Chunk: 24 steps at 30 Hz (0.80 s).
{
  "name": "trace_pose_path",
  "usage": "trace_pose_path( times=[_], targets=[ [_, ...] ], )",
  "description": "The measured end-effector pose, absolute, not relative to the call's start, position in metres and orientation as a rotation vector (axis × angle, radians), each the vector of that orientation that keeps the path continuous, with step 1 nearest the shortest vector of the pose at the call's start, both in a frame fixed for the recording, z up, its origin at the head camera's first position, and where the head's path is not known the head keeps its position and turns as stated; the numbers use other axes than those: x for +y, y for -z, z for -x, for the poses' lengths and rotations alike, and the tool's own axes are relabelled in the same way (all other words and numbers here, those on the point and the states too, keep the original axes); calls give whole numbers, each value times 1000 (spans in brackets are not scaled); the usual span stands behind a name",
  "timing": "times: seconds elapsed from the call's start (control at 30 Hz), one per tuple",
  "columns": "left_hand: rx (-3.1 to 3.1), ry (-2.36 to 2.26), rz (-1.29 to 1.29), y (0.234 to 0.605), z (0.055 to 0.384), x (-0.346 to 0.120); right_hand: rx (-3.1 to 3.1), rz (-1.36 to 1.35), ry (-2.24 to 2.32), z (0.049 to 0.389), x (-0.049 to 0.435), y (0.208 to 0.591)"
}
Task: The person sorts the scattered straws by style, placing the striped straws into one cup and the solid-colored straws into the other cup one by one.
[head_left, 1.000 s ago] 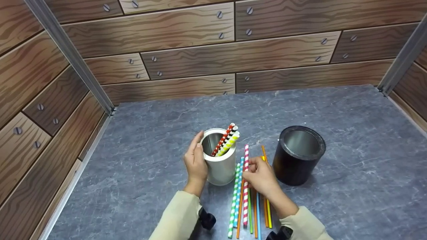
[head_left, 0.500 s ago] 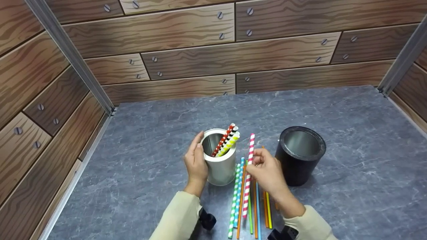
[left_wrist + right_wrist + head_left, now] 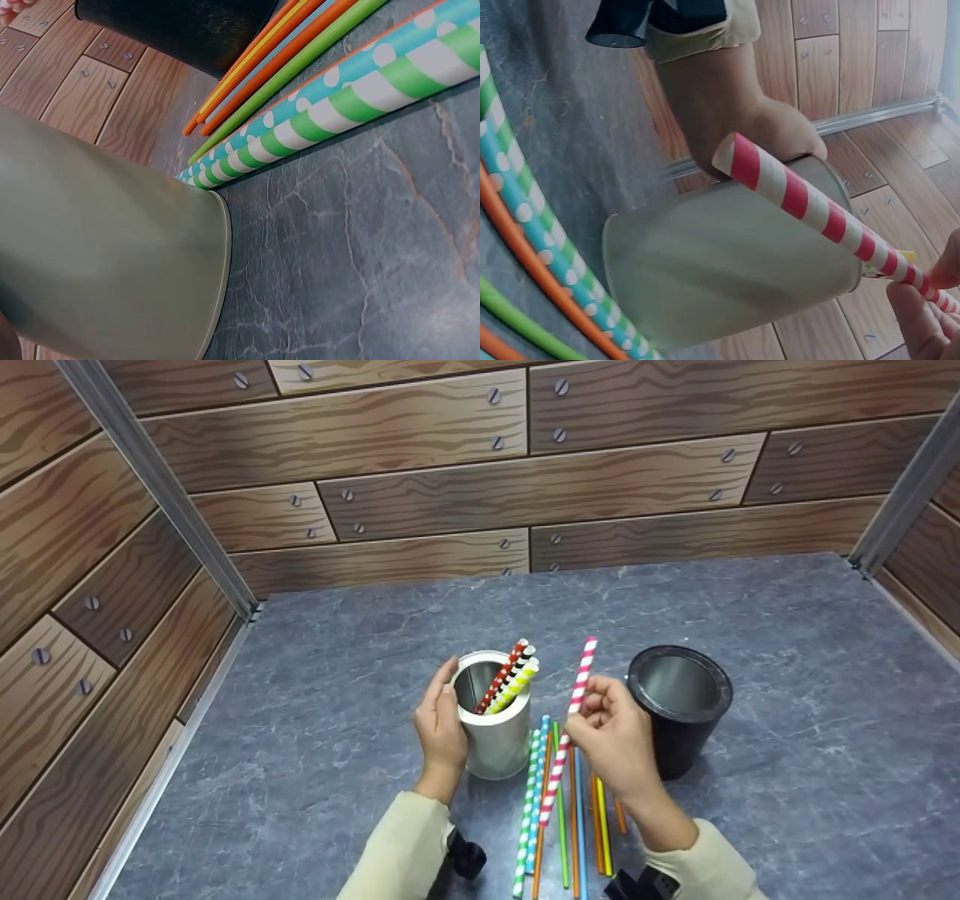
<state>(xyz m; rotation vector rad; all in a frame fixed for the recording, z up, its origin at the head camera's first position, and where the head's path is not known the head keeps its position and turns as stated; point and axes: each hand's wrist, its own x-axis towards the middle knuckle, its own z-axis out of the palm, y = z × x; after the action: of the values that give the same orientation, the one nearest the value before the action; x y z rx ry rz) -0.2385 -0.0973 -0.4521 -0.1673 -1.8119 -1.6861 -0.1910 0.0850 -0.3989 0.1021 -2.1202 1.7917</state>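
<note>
In the head view, my left hand (image 3: 440, 731) holds the left side of a pale can (image 3: 499, 746), which stands upright. Several patterned paper straws lean inside it, among them a red dotted straw (image 3: 501, 675) and a yellow-and-white one (image 3: 514, 686). My right hand (image 3: 619, 735) pinches a pink-and-white striped straw (image 3: 581, 679) near its middle, raised and tilted above the other straws. The right wrist view shows this striped straw (image 3: 810, 202) passing in front of the can (image 3: 720, 262). Below lie a green-and-white straw (image 3: 526, 817) and a blue dotted straw (image 3: 538, 795).
Several thin sticks, including a green stick (image 3: 562, 840), a blue stick (image 3: 580, 825) and a yellow stick (image 3: 603, 825), lie nearby. A black can (image 3: 679, 735) stands right of my right hand. Wood-patterned walls (image 3: 420, 457) border the grey marbled tabletop (image 3: 315, 720).
My right hand has lifted the pink-and-white straw off the others and moved it up and to the right, tilting it. My left hand and the pale can have stayed in place.
</note>
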Motion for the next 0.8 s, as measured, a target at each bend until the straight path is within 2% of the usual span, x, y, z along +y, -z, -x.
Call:
trace_pose_path(
  times=[0.8],
  targets=[
    [-1817,1666,164,453,238,-98,-1394,-436,-1932,189,82,370]
  ],
)
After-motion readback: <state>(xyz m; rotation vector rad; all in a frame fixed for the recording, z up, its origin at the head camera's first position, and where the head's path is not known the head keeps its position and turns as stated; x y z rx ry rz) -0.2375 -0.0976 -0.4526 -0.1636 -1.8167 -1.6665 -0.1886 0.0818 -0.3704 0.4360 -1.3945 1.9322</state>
